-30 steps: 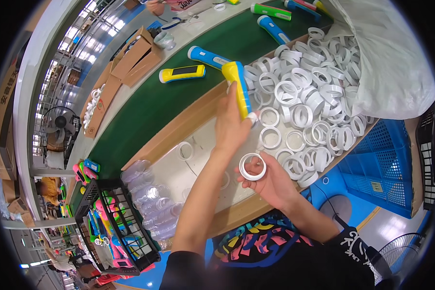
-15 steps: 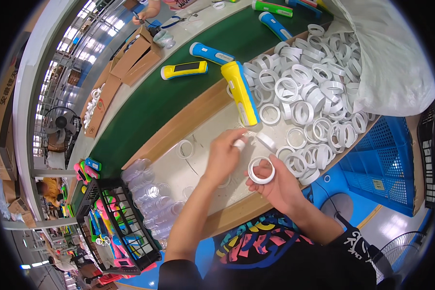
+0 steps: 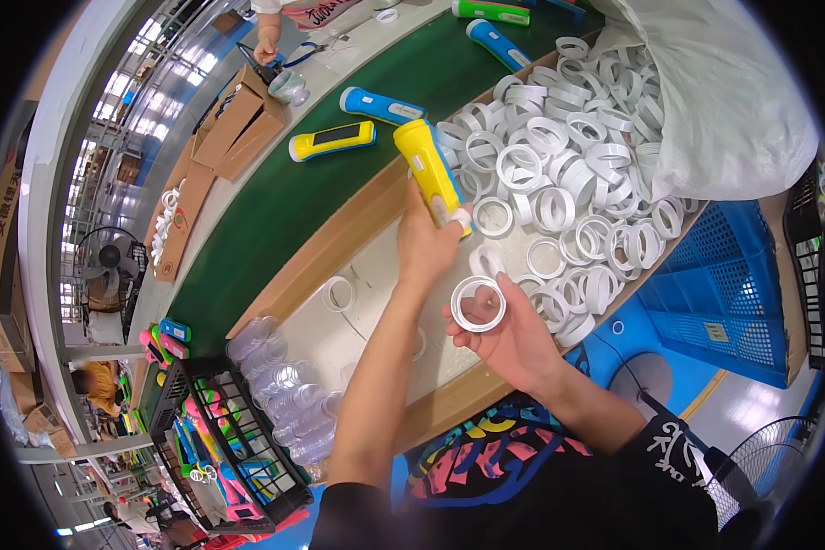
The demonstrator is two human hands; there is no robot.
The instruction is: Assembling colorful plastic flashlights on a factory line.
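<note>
My left hand (image 3: 426, 240) is closed around the lower end of a yellow and blue flashlight (image 3: 423, 167), which leans on the tray's far edge with its wide head up. Something white covers the tip of that thumb. In my right hand (image 3: 521, 346), thumb and fingers hold a white plastic ring (image 3: 478, 326) with its round opening facing up; whether a clear disc sits inside I cannot tell. Just beyond it another white ring (image 3: 486, 260) lies on the tray floor. Many loose white rings (image 3: 552, 210) are heaped at the right.
A cardboard tray (image 3: 376, 200) holds the rings, with clear plastic discs (image 3: 293, 394) stacked at its left end. Other flashlights (image 3: 333, 141) rest on the green belt (image 3: 247, 238) beyond. A white sack (image 3: 724, 110), a blue crate (image 3: 715, 284) and a black basket (image 3: 234, 440) surround the tray.
My left hand has moved up and away from me and taken hold of the yellow flashlight. The right hand still holds its ring; the whole view has shifted slightly.
</note>
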